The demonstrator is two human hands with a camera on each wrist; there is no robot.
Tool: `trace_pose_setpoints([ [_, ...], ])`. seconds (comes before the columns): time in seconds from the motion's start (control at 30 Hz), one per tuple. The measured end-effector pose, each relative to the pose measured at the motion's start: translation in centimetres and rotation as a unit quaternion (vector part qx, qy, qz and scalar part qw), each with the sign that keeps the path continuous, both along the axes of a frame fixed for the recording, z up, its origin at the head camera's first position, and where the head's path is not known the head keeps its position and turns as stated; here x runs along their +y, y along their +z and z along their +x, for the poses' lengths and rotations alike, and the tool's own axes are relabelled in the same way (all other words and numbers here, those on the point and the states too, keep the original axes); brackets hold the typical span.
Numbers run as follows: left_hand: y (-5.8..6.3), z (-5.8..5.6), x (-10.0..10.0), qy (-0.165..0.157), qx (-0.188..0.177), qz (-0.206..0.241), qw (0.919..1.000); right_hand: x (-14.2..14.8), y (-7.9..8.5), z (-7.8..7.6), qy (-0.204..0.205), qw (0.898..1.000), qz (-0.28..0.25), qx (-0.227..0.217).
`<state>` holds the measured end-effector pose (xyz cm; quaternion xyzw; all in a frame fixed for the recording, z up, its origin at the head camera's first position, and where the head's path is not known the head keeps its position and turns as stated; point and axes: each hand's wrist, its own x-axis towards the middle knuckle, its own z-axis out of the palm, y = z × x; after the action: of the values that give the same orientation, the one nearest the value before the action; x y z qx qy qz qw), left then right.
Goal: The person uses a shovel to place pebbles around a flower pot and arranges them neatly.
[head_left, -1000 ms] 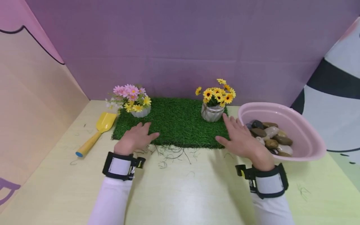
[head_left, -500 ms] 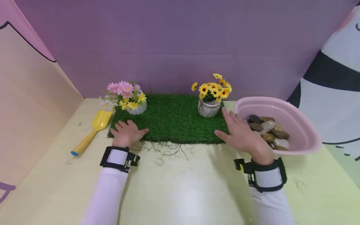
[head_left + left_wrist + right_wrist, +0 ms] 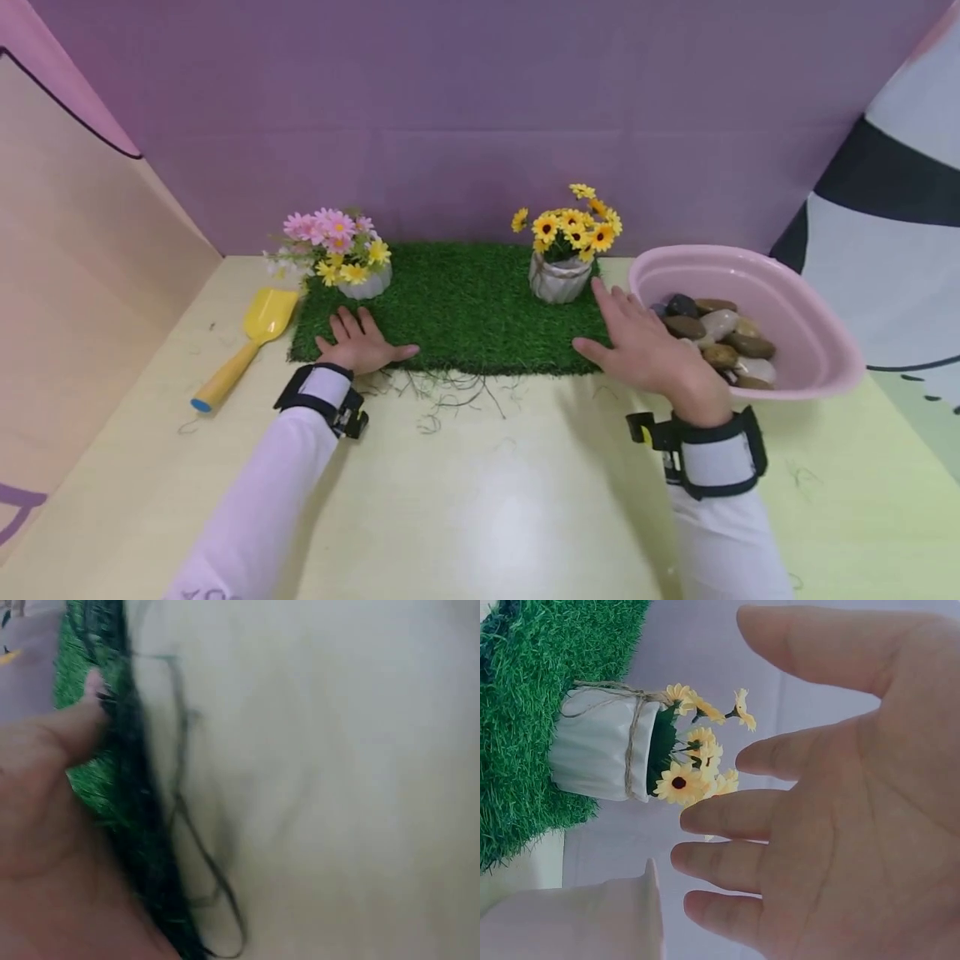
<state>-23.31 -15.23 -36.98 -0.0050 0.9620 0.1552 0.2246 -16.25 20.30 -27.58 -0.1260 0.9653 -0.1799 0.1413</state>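
A strip of artificial grass (image 3: pixel 465 317) lies along the back of the table. My left hand (image 3: pixel 362 343) rests on its front left part, fingers spread, thumb pointing right; in the left wrist view the thumb (image 3: pixel 71 727) lies over the turf's frayed edge. At the front right corner my right hand (image 3: pixel 648 354) is held with fingers straight and nothing in it. The right wrist view shows its bare palm (image 3: pixel 840 840). Just beyond its fingertips stands a white pot (image 3: pixel 558 279) of yellow flowers (image 3: pixel 573 229), tied with twine. A second pot (image 3: pixel 366 282) with pink and yellow flowers (image 3: pixel 333 237) stands on the left end.
On the right is a pink basin (image 3: pixel 821 350) with several smooth stones (image 3: pixel 720 333). A yellow shovel (image 3: pixel 251 342) lies left of the turf. Loose dark strands (image 3: pixel 457 392) are scattered along the turf's front edge. A purple backdrop (image 3: pixel 450 117) rises behind.
My left hand has shifted from the turf's front edge to lie flatter on it, fingers spread and turned forward. The right hand keeps nearly the same pose. The head view has shifted slightly.
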Motion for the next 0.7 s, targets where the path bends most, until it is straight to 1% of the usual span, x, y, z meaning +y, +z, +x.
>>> trace_pose_setpoints([
  [0.07, -0.4, -0.3, -0.2, -0.015, 0.000, -0.001, 0.9999, 0.1, 0.1, -0.1, 0.000, 1.000, 0.003, 0.000],
  [0.13, -0.4, -0.4, -0.2, -0.016, -0.001, 0.005, 0.9999, 0.2, 0.0, -0.1, 0.000, 1.000, 0.004, 0.001],
  [0.2, 0.1, -0.3, -0.1, 0.002, -0.008, 0.029, 0.9995, 0.1, -0.1, -0.2, 0.000, 1.000, 0.002, -0.001],
  [0.27, 1.0, 0.1, 0.1, 0.021, -0.016, 0.039, 0.9989, 0.0, -0.4, -0.2, 0.000, 1.000, 0.000, -0.002],
  [0.33, 1.7, 0.5, 0.1, 0.036, -0.022, 0.037, 0.9984, -0.1, -0.6, -0.3, -0.003, 1.000, 0.000, -0.004],
  [0.4, 2.0, 0.7, 0.1, 0.041, -0.025, 0.031, 0.9984, -0.1, -0.8, -0.3, -0.005, 1.000, 0.004, -0.003],
  [0.5, 1.9, 0.7, -0.1, 0.041, -0.032, 0.027, 0.9983, -0.1, -1.0, -0.2, -0.008, 1.000, 0.009, 0.000],
  [0.7, 1.7, 0.6, -0.3, 0.027, -0.049, 0.033, 0.9979, -0.2, -0.8, -0.3, -0.009, 1.000, 0.022, 0.003],
])
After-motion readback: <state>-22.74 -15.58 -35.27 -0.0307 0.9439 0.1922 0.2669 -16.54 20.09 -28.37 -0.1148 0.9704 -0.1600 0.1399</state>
